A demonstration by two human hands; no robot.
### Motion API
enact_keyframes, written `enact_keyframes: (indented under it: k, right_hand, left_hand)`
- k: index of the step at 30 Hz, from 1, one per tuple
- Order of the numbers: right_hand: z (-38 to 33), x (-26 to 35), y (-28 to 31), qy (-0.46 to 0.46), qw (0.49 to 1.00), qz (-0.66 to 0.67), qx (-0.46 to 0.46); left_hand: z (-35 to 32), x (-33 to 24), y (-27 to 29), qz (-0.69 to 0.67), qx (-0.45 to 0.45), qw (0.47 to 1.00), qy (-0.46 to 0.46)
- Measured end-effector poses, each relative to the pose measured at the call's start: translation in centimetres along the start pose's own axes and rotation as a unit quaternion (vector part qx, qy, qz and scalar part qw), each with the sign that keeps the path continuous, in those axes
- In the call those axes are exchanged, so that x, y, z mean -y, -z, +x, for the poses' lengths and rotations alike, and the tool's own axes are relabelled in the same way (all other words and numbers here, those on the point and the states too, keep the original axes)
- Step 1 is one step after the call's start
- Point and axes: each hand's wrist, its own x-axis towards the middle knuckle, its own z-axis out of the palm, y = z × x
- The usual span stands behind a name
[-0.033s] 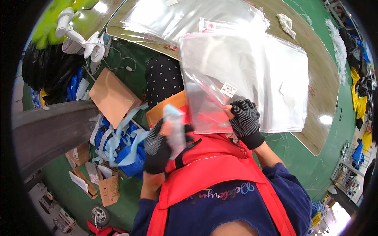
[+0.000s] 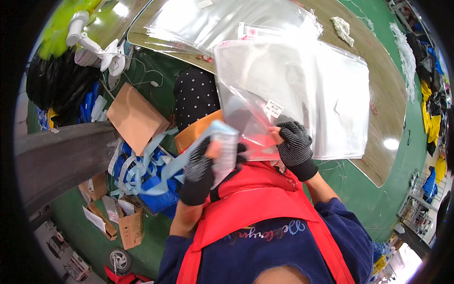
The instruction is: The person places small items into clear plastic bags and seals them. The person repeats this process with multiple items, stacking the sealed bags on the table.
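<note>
Clear plastic fills the middle of the scene: a bag (image 2: 255,118) held up in front of the person's chest, its lower corner pinched in the right hand (image 2: 294,144), which wears a black dotted glove. A small white label (image 2: 274,108) sits on the bag just above that hand, and something red shows inside its bottom edge. The left hand (image 2: 201,168), gloved the same way, is closed around a pale blue packet (image 2: 224,149) just left of the bag, touching its lower edge. Compared with the earlier frame, nothing has visibly moved: the bag stays raised, both hands keep their grip, and the packet sits at the same spot.

Behind the bag lies a stack of clear bags (image 2: 340,99) on the wooden worktop (image 2: 392,109), with more clear sheets (image 2: 227,19) beyond the bag, further up the worktop. Left of the bag are a black dotted cloth (image 2: 195,97) and a brown cardboard sheet (image 2: 135,116); below that, blue straps (image 2: 142,165) lie heaped over a blue sack. The person wears a red apron (image 2: 265,199) over a dark blue top, directly beneath the bag.
</note>
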Motion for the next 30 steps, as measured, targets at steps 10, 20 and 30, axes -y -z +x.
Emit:
enact_keyframes:
  k: [10,20,30]
  right_hand:
    - [-3.9,-1.2,5.7,-0.092,0.81,-0.258,-0.518]
    - [2.6,6.7,-0.7,-0.004,0.981,0.195,0.014]
    - [2.4,3.8,-0.1,-0.105,0.899,0.39,0.168]
  left_hand:
    - [2.6,2.0,-2.6,0.143,-0.061,0.988,-0.003]
    - [-1.5,0.0,0.2,0.479,-0.095,0.872,-0.04]
    - [-1.2,-1.0,-0.4,0.521,-0.017,0.853,-0.029]
